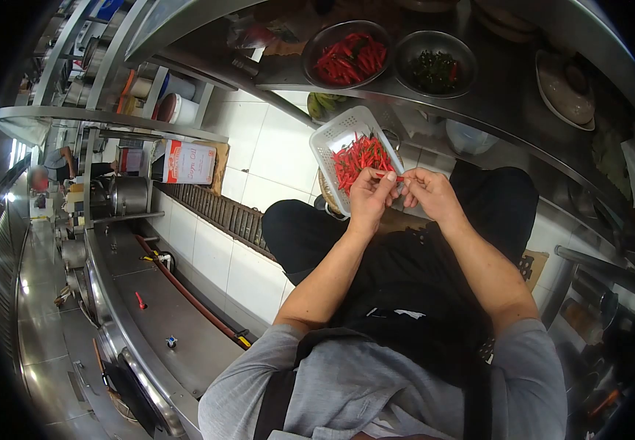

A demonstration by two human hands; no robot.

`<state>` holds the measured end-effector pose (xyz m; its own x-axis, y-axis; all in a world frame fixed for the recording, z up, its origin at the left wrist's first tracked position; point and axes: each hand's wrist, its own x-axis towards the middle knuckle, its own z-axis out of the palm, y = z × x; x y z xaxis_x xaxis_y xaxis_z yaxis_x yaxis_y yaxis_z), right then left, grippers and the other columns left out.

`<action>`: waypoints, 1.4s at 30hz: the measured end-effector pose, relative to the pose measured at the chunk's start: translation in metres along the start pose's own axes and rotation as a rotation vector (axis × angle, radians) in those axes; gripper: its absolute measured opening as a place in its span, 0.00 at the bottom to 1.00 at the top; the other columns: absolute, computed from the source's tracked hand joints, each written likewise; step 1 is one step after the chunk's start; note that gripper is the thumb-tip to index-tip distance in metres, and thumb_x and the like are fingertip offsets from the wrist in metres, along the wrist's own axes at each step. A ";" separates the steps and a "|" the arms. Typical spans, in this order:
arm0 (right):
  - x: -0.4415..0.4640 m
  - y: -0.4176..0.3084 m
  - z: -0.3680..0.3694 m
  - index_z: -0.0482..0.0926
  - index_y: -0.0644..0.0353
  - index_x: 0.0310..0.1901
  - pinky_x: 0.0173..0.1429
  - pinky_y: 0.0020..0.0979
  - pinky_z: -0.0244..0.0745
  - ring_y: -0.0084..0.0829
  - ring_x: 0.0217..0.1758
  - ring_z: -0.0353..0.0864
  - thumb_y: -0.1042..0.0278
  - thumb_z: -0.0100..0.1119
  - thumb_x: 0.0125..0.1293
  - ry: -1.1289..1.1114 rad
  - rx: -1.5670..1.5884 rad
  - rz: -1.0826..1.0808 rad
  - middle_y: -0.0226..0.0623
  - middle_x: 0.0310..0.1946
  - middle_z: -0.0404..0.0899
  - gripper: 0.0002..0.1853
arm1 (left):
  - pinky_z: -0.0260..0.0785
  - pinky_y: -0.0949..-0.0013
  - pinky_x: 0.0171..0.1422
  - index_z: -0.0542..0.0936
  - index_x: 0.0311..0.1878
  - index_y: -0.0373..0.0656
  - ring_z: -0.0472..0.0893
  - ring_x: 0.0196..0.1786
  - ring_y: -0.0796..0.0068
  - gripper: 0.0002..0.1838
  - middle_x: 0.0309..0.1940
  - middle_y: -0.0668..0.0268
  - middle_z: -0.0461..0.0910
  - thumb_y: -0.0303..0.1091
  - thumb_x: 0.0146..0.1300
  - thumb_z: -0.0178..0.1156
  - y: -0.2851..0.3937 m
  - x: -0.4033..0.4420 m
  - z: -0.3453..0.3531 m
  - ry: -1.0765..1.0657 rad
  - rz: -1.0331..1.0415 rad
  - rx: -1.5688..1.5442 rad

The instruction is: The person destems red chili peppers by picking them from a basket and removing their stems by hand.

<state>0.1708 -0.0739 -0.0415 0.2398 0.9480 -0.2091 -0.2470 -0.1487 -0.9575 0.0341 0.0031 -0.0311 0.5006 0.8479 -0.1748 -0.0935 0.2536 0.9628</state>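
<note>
Both hands meet in front of my lap, over the near edge of a white plastic basket. My left hand pinches a red chili pepper. The fingertips of my right hand are closed at the pepper's other end, by its stem. Inside the basket lies a heap of red chilies with green stems. Above it, on a metal shelf, a steel bowl holds more red chilies. Beside that stands a second steel bowl of green stem pieces with a bit of red.
A lidded dish stands further right on the shelf. Green bananas are behind the basket. To the left are a printed box, a floor drain grate and a steel cooking counter. Another person is far left.
</note>
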 end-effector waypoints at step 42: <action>0.054 -0.164 -0.051 0.83 0.59 0.43 0.38 0.27 0.75 0.32 0.32 0.82 0.75 0.63 0.60 0.645 -0.742 -0.869 0.37 0.34 0.83 0.10 | 0.75 0.57 0.52 0.86 0.38 0.37 0.84 0.45 0.52 0.16 0.40 0.48 0.83 0.34 0.47 0.62 -0.044 0.187 -0.130 -0.202 -0.225 1.700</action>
<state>0.2725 -0.0129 0.0945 0.5122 0.5386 0.6690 0.7372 0.1241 -0.6642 0.0194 0.2109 -0.1334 0.4794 0.7665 -0.4273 0.8630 -0.5002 0.0708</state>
